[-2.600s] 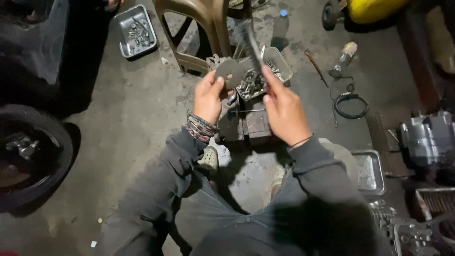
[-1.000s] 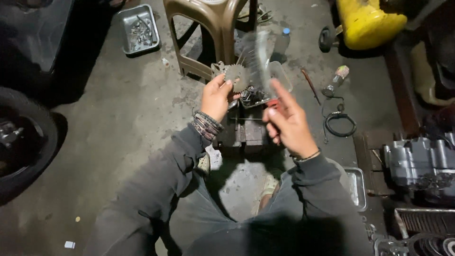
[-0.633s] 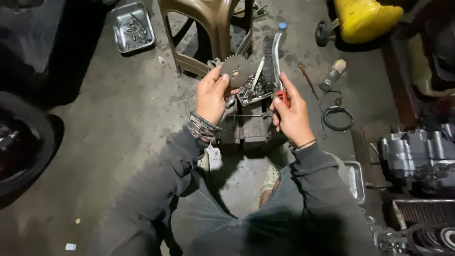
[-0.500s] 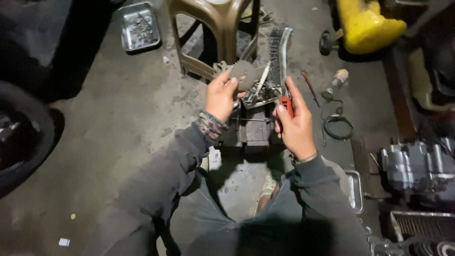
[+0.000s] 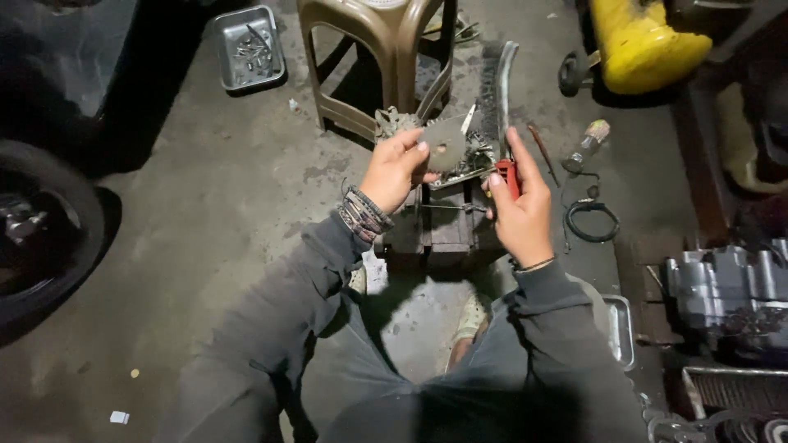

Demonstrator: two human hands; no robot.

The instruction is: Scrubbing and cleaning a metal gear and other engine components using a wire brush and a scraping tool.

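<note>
L hand (image 5: 394, 168) pinches a grey toothed sprocket (image 5: 444, 146) by its edge, thumb and fingertips closed on the rim, disc held up facing the camera above a small metal tray of parts (image 5: 464, 164). R hand (image 5: 519, 209) is wrapped shut round the red grip of a wire brush (image 5: 502, 98), long bristle head pointing up and away, just beside the sprocket but not clearly touching it. Both held in the air over a dark wooden block (image 5: 443, 234) on the concrete floor, near a tan plastic stool (image 5: 382, 57). Sprocket looks like stiff steel, fairly heavy for its size, prob greasy so slippery, and the teeth can bite skin; best held w/ fingers across the flat faces or thru the centre hole, not on the teeth. Brush is light and rigid, grip at the red handle. Another tray w/ bolts (image 5: 250, 45) sits well apart, upper left; engine block (image 5: 726, 299) at right.
</note>
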